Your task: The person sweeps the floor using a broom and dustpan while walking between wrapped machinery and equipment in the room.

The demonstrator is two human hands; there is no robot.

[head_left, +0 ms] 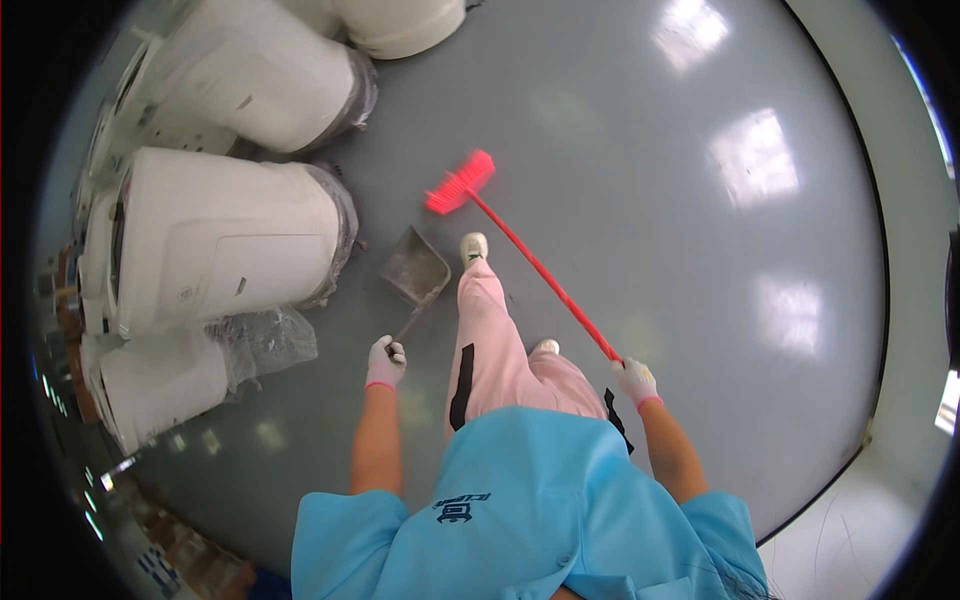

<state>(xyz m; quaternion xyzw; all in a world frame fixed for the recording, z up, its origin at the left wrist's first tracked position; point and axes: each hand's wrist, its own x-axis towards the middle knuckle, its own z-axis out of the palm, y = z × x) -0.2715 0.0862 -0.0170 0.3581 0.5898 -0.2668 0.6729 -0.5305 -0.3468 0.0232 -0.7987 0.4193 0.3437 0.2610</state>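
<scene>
In a white glove with a pink cuff, my left hand (386, 362) is closed around the handle of a grey dustpan (416, 268). The dustpan's pan hangs or rests low by the floor, left of my forward shoe; whether it touches the floor I cannot tell. My right hand (635, 381), gloved the same way, grips the upper end of a red broom (545, 275). Its long handle slants away to the far left. The bristled head, slightly blurred, is over the floor beyond the dustpan and my front foot.
Large white rounded appliance-like units (235, 240), partly wrapped in clear plastic, line the left side. Loose plastic wrap (265, 340) hangs from the nearest one. Glossy grey floor (640, 200) stretches ahead and right, up to a pale wall (870, 120). Cardboard boxes (195, 550) stand at the lower left.
</scene>
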